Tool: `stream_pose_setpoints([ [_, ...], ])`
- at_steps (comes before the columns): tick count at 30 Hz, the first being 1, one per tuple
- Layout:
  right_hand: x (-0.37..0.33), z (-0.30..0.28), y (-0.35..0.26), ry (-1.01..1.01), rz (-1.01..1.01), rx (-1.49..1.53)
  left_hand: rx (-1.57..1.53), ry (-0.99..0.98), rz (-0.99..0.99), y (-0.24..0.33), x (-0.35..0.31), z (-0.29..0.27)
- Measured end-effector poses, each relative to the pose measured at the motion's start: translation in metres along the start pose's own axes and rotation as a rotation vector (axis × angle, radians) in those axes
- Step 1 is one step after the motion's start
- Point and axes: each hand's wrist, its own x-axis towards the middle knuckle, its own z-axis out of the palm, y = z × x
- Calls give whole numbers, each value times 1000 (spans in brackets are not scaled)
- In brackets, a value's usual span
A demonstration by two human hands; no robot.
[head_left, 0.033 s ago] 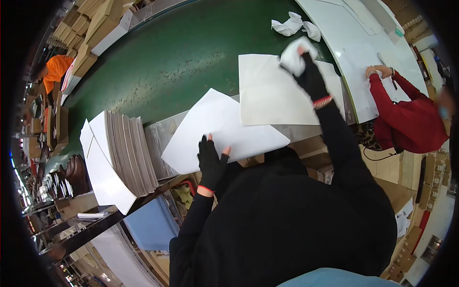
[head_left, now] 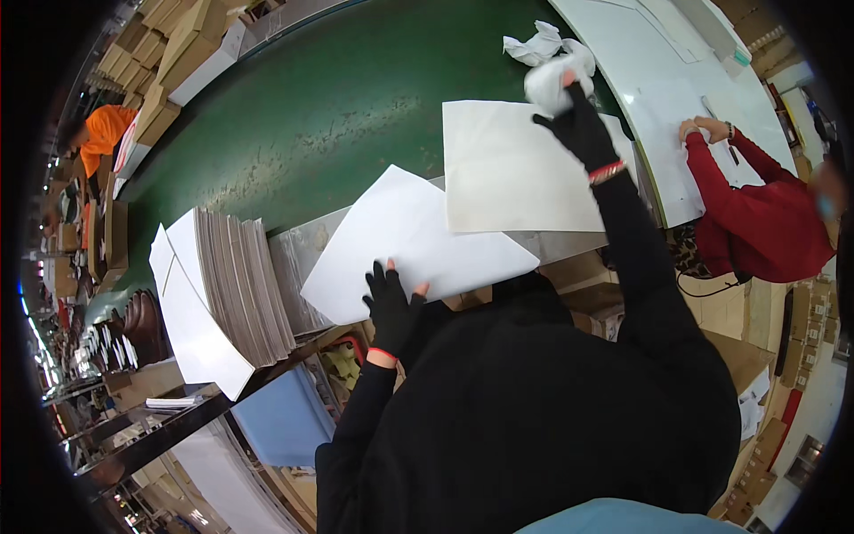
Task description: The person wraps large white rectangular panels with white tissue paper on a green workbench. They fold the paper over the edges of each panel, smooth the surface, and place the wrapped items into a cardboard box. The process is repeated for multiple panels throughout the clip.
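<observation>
Your right hand (head_left: 583, 133), fingers clenched round white wad (head_left: 544, 89), had shifted farther out in head view, toward crumpled paper (head_left: 535, 46) just beyond fingertips. Your left hand (head_left: 391, 311), nearer white sheet (head_left: 422, 222), gripped nothing, fingers spread over near edge; sheet lay ahead and rightward of them, long axis left to right.

Left hand (head_left: 393, 307) and right hand (head_left: 583, 133) are both gloved in plain black. A crumpled all-white wad (head_left: 544, 89) is held by the right, kinda creamy flat sheet (head_left: 516, 173) below that grip; bright-white flat sheet (head_left: 409, 218) is seen under the left. Dark green tabletop (head_left: 294, 116) beyond's scuffed pale.
</observation>
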Motion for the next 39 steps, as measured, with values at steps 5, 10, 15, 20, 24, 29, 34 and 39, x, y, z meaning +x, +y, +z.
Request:
stream_pose_setpoints([
  [5,-10,-51,35,190,-67,-976,346,56,180,-41,4,8],
  [10,-106,-54,78,-164,217,-1361,340,85,250,-87,49,-17],
  [15,-112,-65,82,-228,23,-1513,328,-59,219,-104,98,-57],
  [20,-105,-86,83,-318,-242,-1657,362,-18,157,-112,102,-58],
  [24,-102,-93,67,-364,-203,-1774,243,83,173,-113,77,-43],
  [29,-88,-102,31,-48,-167,-1485,26,296,202,-106,53,-32],
  [34,-88,-52,-23,-163,-389,-1738,-165,410,287,-38,47,-48],
  [39,-96,12,-14,-264,-519,-1395,-617,391,531,99,58,-65],
])
